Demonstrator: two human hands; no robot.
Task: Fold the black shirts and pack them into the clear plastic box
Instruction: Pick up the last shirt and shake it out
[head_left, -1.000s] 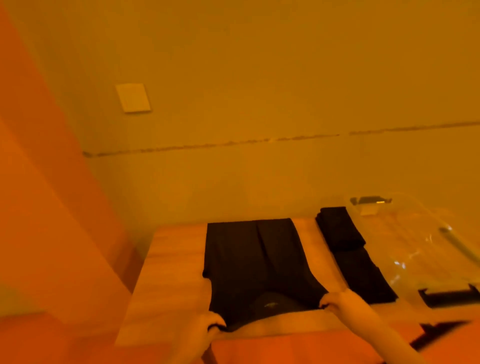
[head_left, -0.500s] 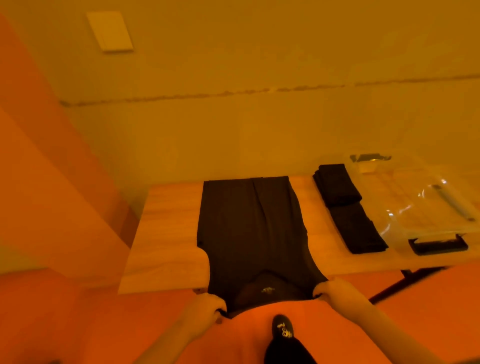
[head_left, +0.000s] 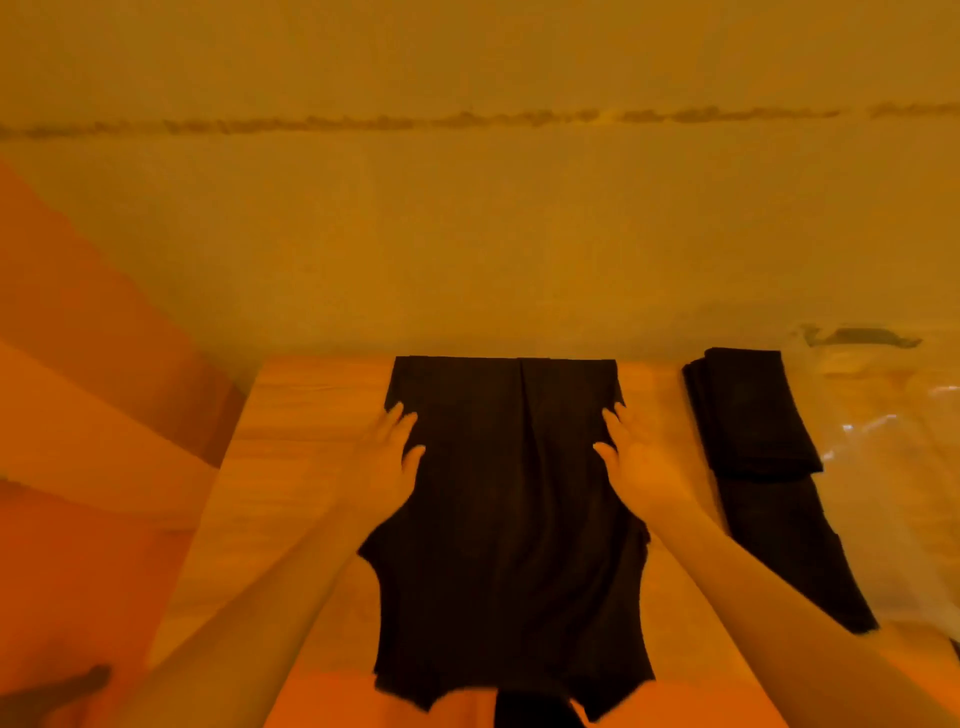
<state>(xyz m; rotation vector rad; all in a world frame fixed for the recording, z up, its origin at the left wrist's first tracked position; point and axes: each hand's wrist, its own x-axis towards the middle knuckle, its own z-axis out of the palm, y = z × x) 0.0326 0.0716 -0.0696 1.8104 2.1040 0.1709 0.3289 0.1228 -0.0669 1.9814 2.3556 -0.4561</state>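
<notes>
While the black shirt (head_left: 511, 509) lies lengthwise down the middle of the tabletop (head_left: 291, 467), its far edge sits at the tabletop's far edge and its near end hangs over the near edge. A seam or fold line runs down its far half. The left hand (head_left: 387, 457) rests flat with straight, spread fingers on the shirt's left side, and the right hand (head_left: 636, 457) lies the same way on the shirt's right side; neither grips the cloth. Toward the right edge of the tabletop lie the folded black shirts (head_left: 753, 415), one partly over another, apart from the spread shirt. Just beside them, at the right edge, stands the clear plastic box (head_left: 893, 415), its outline faint.
</notes>
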